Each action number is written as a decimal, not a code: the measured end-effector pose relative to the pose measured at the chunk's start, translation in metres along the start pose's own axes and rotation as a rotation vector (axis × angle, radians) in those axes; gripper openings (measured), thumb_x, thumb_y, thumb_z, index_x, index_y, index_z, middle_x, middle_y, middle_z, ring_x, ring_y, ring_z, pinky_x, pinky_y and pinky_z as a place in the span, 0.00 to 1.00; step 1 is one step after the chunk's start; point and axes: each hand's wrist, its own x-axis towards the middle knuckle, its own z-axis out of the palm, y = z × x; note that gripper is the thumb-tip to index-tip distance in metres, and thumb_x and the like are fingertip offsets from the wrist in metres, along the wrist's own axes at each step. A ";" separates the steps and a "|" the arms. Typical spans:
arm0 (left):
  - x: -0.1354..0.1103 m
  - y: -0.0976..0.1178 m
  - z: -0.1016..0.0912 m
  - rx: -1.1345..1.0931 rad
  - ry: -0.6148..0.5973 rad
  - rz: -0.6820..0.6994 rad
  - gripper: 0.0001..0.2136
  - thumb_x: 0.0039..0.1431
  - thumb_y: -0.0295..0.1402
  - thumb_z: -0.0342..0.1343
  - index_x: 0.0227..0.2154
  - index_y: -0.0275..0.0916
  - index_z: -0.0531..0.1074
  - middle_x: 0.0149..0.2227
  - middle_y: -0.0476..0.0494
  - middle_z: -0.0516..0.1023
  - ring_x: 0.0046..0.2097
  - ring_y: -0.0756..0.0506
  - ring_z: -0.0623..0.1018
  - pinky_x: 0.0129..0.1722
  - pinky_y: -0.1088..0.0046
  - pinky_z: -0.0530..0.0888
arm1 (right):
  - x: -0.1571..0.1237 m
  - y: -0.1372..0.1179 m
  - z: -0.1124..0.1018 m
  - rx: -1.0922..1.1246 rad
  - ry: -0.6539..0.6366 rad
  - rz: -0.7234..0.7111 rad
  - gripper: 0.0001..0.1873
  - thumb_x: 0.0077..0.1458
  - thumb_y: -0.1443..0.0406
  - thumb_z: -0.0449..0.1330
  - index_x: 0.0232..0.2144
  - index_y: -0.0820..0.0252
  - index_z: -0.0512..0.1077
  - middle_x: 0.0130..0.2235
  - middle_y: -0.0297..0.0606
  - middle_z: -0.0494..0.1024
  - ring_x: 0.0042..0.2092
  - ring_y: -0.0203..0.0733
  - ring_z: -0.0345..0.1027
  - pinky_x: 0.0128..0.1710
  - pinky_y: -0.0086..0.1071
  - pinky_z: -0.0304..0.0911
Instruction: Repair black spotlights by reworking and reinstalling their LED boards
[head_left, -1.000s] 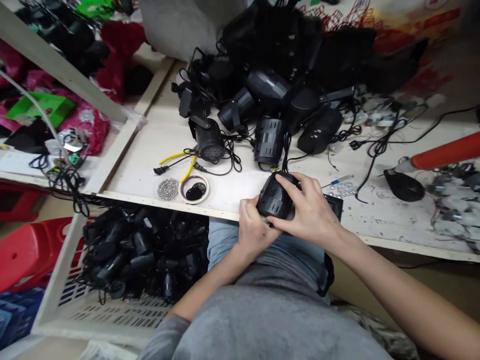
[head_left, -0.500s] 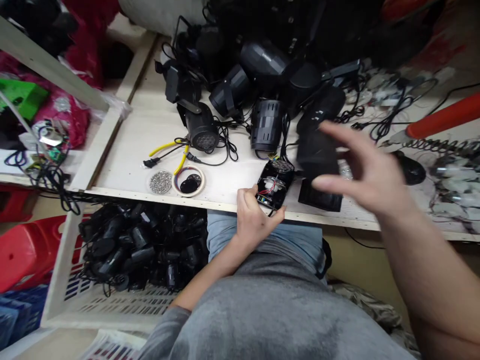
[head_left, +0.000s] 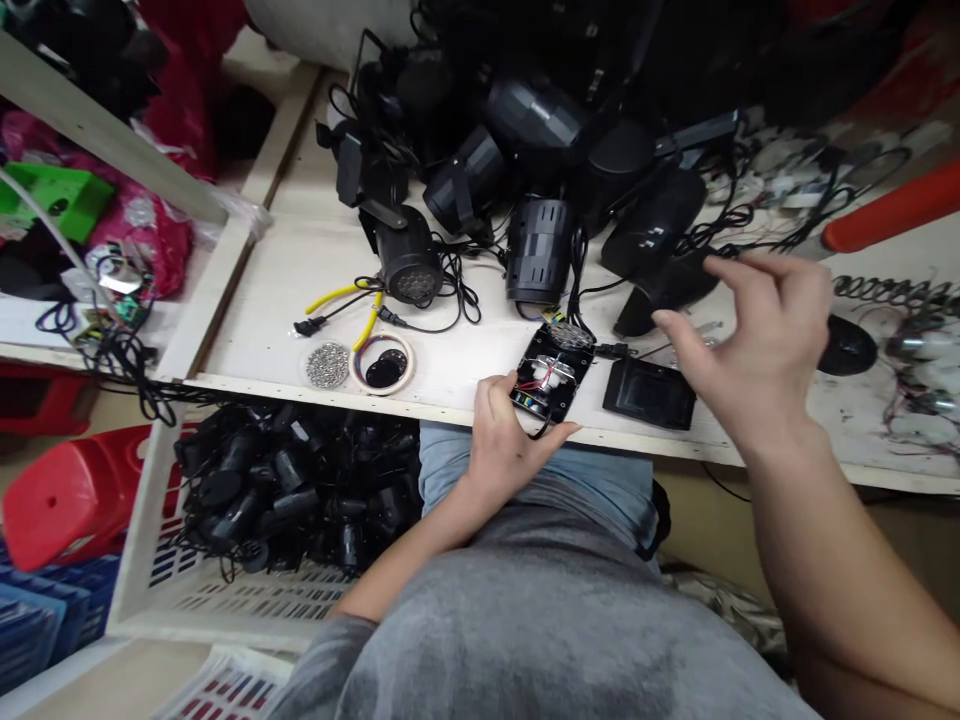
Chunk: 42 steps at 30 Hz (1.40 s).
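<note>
At the bench's front edge, my left hand (head_left: 506, 430) is closed on the lower left side of an open lamp housing (head_left: 551, 370). Red wires, a white part and a round LED lens plate show inside that housing. My right hand (head_left: 757, 340) hovers over the bench to the right, thumb and fingers spread, holding nothing. Just left of its fingertips lies a black curved shell (head_left: 667, 290). A flat black rectangular cover (head_left: 649, 392) rests between the lamp housing and my right hand.
Black spotlights (head_left: 540, 250) with cables crowd the back. Yellow-handled pliers (head_left: 367, 320), a dish of screws (head_left: 327, 365) and a tape roll (head_left: 382, 364) lie left. A red-orange tool (head_left: 892, 208) with a coiled cord hangs right. Below stands a white crate (head_left: 142, 560) of black parts.
My right hand has moved right, away from the black shell, which now lies lower on the bench behind the flat cover. My left hand stays on the lamp housing.
</note>
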 end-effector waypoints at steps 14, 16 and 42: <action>0.000 0.000 -0.001 -0.025 0.001 -0.028 0.37 0.47 0.46 0.74 0.54 0.37 0.60 0.46 0.39 0.71 0.48 0.39 0.77 0.46 0.59 0.77 | -0.045 -0.073 0.015 0.325 -0.250 -0.065 0.05 0.64 0.68 0.57 0.33 0.57 0.69 0.32 0.38 0.76 0.34 0.42 0.71 0.33 0.36 0.66; 0.001 0.001 -0.002 -0.036 -0.008 -0.063 0.38 0.46 0.45 0.74 0.54 0.37 0.61 0.46 0.39 0.72 0.48 0.39 0.77 0.46 0.60 0.77 | -0.043 -0.072 0.015 0.332 -0.243 -0.074 0.06 0.64 0.68 0.57 0.33 0.57 0.69 0.31 0.37 0.76 0.32 0.41 0.71 0.32 0.35 0.66; 0.000 -0.004 -0.003 -0.053 0.030 0.025 0.30 0.48 0.44 0.73 0.47 0.40 0.63 0.49 0.37 0.70 0.52 0.38 0.76 0.47 0.57 0.78 | -0.044 -0.073 0.016 0.378 -0.230 -0.075 0.06 0.63 0.70 0.57 0.32 0.58 0.68 0.29 0.36 0.75 0.31 0.40 0.70 0.32 0.34 0.65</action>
